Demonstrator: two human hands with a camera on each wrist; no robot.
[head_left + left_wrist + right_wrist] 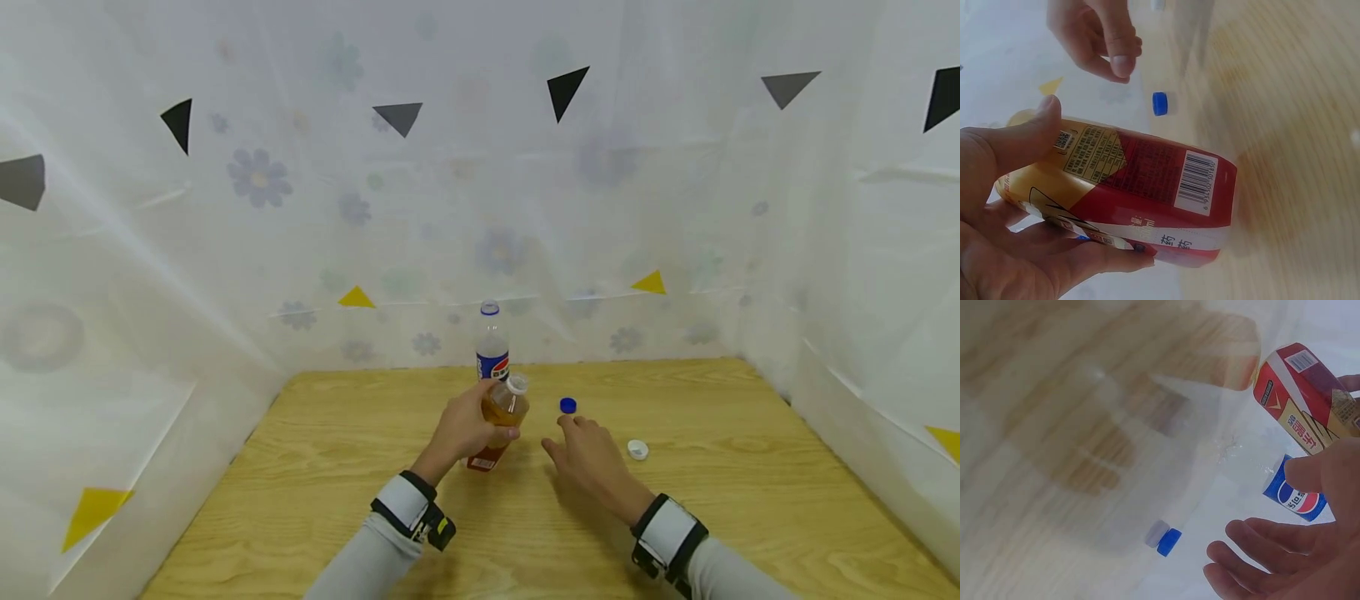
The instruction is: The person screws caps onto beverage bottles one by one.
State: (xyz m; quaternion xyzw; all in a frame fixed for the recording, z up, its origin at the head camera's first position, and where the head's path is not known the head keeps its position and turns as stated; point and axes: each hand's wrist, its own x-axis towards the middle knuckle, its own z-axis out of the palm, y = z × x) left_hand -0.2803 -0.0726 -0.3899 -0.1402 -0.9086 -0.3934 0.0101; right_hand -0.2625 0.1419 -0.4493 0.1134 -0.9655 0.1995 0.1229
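Note:
My left hand (467, 425) grips a bottle of amber drink (507, 403) with a red and gold label, tilted to the right. Its mouth has a white ring and appears uncapped. I cannot tell whether its base touches the table. Behind it a clear Pepsi bottle (492, 343) stands upright, partly hidden; in the right wrist view its blue label (1295, 495) shows. My right hand (592, 458) hovers over the table with fingers relaxed and holds nothing. Just beyond its fingertips lies a blue cap (567, 405), seen also as a blue cap (1159, 104) in the left wrist view.
A white cap (637, 450) lies on the wooden table (720, 508), right of my right hand. White sheeting (450, 217) with flower prints and stuck-on triangles surrounds the table at the back and both sides.

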